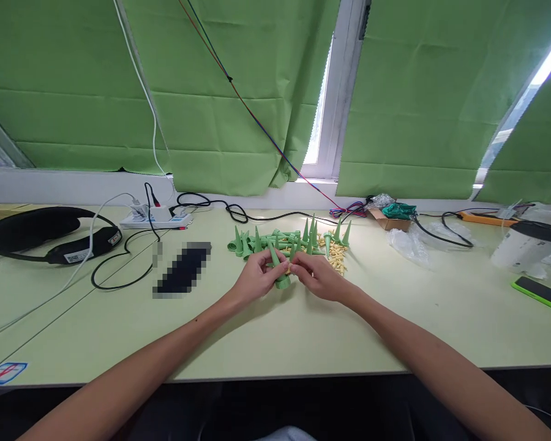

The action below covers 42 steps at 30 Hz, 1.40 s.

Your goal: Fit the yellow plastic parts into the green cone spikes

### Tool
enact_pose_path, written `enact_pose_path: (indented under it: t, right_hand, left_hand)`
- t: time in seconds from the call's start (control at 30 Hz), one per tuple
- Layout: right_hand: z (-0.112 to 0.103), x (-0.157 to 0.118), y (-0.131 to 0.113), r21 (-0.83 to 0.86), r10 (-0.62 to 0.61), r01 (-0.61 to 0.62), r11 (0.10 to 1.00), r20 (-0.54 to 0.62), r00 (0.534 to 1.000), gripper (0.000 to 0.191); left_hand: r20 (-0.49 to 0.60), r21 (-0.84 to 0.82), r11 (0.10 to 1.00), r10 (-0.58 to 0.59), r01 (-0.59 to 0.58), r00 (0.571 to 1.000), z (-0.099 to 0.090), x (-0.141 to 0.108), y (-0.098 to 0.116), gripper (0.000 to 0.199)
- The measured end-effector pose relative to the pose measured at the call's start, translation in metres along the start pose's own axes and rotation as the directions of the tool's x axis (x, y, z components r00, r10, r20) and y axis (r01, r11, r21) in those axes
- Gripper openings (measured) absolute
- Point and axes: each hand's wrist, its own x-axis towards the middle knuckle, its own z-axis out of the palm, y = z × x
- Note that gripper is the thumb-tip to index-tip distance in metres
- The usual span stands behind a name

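Note:
My left hand [256, 274] is closed around a green plastic cone [281, 282], which tilts with its wide end toward me. Close against it, my right hand [319, 275] pinches a small yellowish piece at the cone's side; the fingertips partly hide it. Just behind the hands lies a cluster of similar green cones [239, 242], some upright and some on their sides. Many small pale yellow pieces [337, 254] are heaped to the right of the cones.
Black headphones [68, 236], a power strip [158, 219] and a blurred dark object [183, 269] are on the left. Toward the right are a small cardboard box [388, 219], a clear plastic bag [408, 246], a white cup [517, 248] and a green-edged phone-like object [542, 294]. Cables run along the back.

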Motion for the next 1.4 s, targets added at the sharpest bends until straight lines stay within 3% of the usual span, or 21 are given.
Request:
enact_pose_path:
  t: [0.13,0.43,0.77,0.97,1.23,1.4]
  right_hand:
    - [0.0009,0.0004,0.0016,-0.006,0.02,-0.02,1.0,0.003,1.0,0.035]
    - [0.0009,-0.0004,0.0026,0.047,0.058,-0.059,0.997,0.022,0.998,0.014]
    - [-0.0006,0.0017,0.0032,0.003,0.006,-0.006,1.0,0.021,1.0,0.037]
    - [0.0018,0.0025,0.0055,-0.027,0.031,-0.031,0.999,-0.008,0.999,0.039]
    - [-0.0002,0.001,0.0034,0.026,0.052,-0.051,0.998,-0.015,0.999,0.015]
    - [-0.0014,0.0007,0.0045,0.02,0.023,-0.023,1.0,-0.007,1.0,0.013]
  left_hand:
    - [-0.003,0.039,0.999,0.001,-0.001,1.0,-0.0001,-0.0005,0.0004,0.033]
    - [-0.017,0.049,0.999,0.009,-0.008,1.0,-0.0006,0.001,-0.0019,0.035]
    - [0.018,0.093,0.996,0.001,-0.002,1.0,-0.0011,-0.0002,-0.0024,0.034]
    - [0.026,0.057,0.998,-0.034,0.033,0.999,-0.0016,-0.0003,-0.0013,0.034]
    - [-0.071,0.124,0.992,0.01,-0.001,0.997,-0.0023,0.0002,-0.0018,0.029]
    - [-0.097,0.182,0.982,0.066,-0.047,0.993,-0.0013,-0.0012,-0.0032,0.028]
